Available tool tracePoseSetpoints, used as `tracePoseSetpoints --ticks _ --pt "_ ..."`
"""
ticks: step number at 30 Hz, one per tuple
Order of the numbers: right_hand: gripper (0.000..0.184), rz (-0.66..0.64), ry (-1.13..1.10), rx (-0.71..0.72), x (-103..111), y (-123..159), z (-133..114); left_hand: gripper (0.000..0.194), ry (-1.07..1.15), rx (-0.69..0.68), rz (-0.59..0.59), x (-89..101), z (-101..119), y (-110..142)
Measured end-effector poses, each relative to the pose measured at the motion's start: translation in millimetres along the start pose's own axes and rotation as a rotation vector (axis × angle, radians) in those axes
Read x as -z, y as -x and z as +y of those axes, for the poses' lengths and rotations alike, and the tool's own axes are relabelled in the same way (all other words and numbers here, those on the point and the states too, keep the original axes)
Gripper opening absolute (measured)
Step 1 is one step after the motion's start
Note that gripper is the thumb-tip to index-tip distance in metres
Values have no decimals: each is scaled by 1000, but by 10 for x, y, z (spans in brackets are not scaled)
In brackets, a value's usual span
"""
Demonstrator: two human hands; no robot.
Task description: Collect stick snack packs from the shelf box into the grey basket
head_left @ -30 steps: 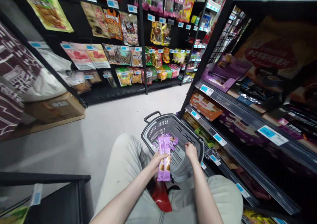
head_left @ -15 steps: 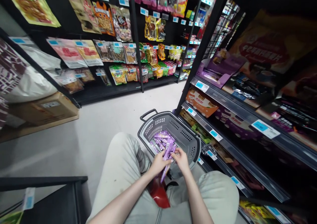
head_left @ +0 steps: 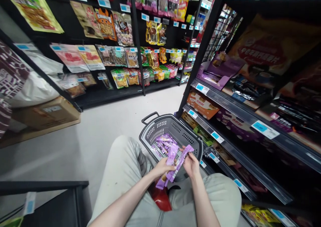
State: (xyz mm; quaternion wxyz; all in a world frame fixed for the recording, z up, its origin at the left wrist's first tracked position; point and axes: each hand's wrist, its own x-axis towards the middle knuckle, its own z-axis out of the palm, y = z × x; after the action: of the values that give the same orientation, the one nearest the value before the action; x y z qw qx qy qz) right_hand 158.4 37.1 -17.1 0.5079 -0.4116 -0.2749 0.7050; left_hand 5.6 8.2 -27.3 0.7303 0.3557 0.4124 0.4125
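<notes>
My left hand [head_left: 164, 167] is closed around purple stick packets [head_left: 172, 154], which stick out above and below its fingers. My right hand [head_left: 191, 164] pinches another purple stick packet [head_left: 185, 152] by its side; the lower end of that one reaches across to the left hand's fingers. Both hands are over the near side of a grey shopping basket [head_left: 198, 138] between my knees. Inside the basket lies a loose pile of purple stick packets [head_left: 164, 142]. Below my hands, a red object [head_left: 162, 200] shows between my legs, partly hidden.
Close on my right stands a black shelf rack [head_left: 225, 93] with boxes and bags. A wall of hanging snack bags [head_left: 105, 23] runs across the back. At left, a cardboard box [head_left: 55, 115] and a white bag [head_left: 35, 83] sit near the pale floor [head_left: 97, 120].
My right hand has moved right and slightly outward, drawing a purple stick packet apart from those in my left hand. The packets are now fanned out. The basket stays in place.
</notes>
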Motion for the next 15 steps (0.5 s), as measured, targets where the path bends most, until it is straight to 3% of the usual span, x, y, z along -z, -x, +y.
tracePoseSetpoints --ticks 10,15 --pt "29 14 91 64 33 -39 19 27 -352 -125 119 71 -39 -56" --pt "29 26 94 62 34 -48 17 43 -386 -154 100 70 -77 -48"
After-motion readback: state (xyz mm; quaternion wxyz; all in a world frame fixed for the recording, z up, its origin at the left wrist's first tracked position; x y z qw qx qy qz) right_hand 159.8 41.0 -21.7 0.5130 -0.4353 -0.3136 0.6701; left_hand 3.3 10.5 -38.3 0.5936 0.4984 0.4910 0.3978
